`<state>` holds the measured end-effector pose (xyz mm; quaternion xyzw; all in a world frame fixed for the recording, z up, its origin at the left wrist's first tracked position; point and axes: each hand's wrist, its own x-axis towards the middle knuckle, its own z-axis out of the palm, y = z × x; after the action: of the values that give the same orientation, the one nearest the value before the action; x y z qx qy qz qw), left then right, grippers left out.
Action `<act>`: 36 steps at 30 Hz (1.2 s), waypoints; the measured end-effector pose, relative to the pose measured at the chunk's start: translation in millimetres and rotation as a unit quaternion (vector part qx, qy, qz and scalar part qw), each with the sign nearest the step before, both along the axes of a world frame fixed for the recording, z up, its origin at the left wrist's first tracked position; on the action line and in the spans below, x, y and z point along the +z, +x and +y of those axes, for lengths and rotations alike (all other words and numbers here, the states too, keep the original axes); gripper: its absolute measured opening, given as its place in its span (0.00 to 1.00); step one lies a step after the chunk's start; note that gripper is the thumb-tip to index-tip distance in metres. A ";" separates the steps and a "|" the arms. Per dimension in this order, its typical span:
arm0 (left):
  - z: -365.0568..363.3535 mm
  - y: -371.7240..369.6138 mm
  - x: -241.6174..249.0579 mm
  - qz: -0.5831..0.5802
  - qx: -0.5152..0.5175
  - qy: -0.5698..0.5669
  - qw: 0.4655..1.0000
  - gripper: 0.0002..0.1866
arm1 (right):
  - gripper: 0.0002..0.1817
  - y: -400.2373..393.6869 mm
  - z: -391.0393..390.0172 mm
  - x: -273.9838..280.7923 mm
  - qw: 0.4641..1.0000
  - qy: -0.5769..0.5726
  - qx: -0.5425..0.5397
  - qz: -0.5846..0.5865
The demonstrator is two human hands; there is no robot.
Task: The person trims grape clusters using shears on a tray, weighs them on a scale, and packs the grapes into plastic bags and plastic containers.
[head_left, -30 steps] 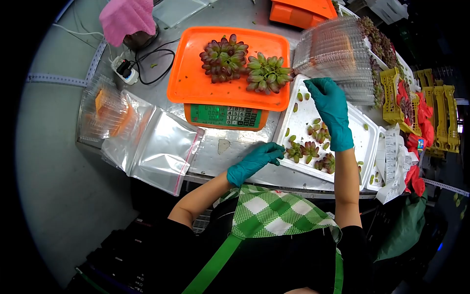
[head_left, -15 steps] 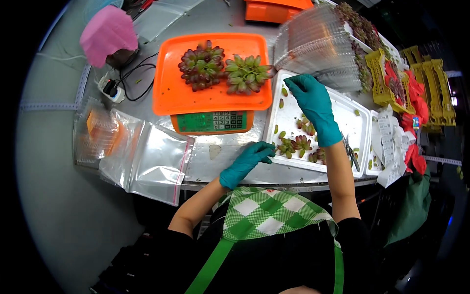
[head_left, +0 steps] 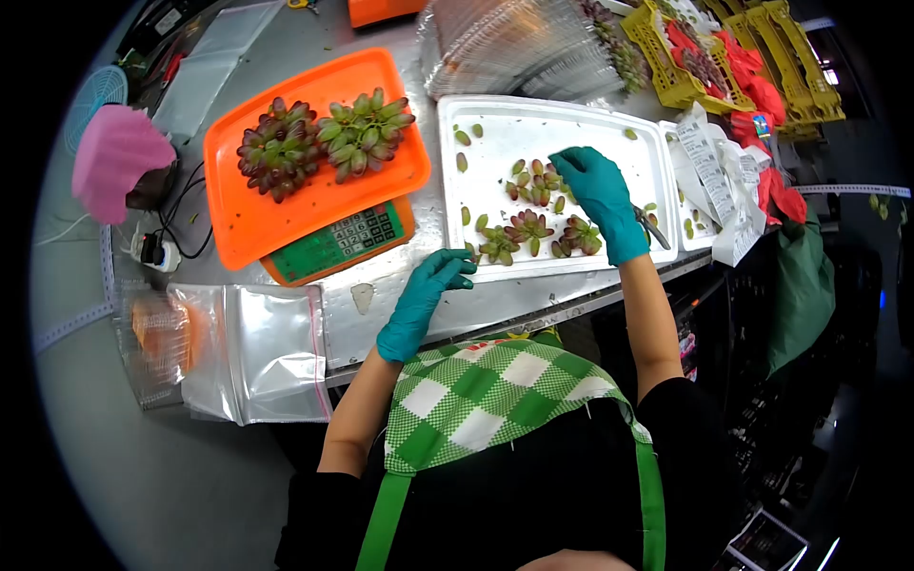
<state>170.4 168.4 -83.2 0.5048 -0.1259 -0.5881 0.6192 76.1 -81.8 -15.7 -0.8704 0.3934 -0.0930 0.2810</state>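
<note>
My left hand (head_left: pixel 419 303), in a teal glove, is at the front left corner of a white tray (head_left: pixel 655 152). Its fingers are loosely curved and apart, with nothing visible in them. Over the tray, my right hand (head_left: pixel 602 198), gloved alike, has its fingers pressed together beside a small succulent rosette (head_left: pixel 535 183). Whatever its fingertips may hold is hidden. Nearer the tray's front edge lie more small rosettes, among them a reddish one (head_left: pixel 527 226) and a greenish one (head_left: pixel 497 246). Loose leaves (head_left: pixel 462 163) are scattered around them.
Two large succulents, one dark (head_left: pixel 278 149) and one greener (head_left: pixel 364 135), sit on the orange pan (head_left: pixel 233 228) of a scale (head_left: pixel 333 249). Scissors (head_left: pixel 651 226) lie by the tray's right side. Clear plastic containers (head_left: pixel 519 48) are stacked behind; plastic bags (head_left: pixel 271 343) lie front left.
The camera view has turned, so the scene sits further left. My right hand has moved from the tray's back left toward the rosettes in its middle. My left hand stays by the front left corner.
</note>
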 end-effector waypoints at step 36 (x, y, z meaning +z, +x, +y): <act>-5.6 4.3 0.4 -0.098 0.047 0.013 0.994 0.12 | 0.09 -71.2 -3.7 -9.3 0.997 0.073 -0.023 -0.009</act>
<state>174.7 162.8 -82.9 0.5736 -0.1544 -0.5080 0.6237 4.9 -85.6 -25.0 -0.8375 0.4166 -0.0783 0.3449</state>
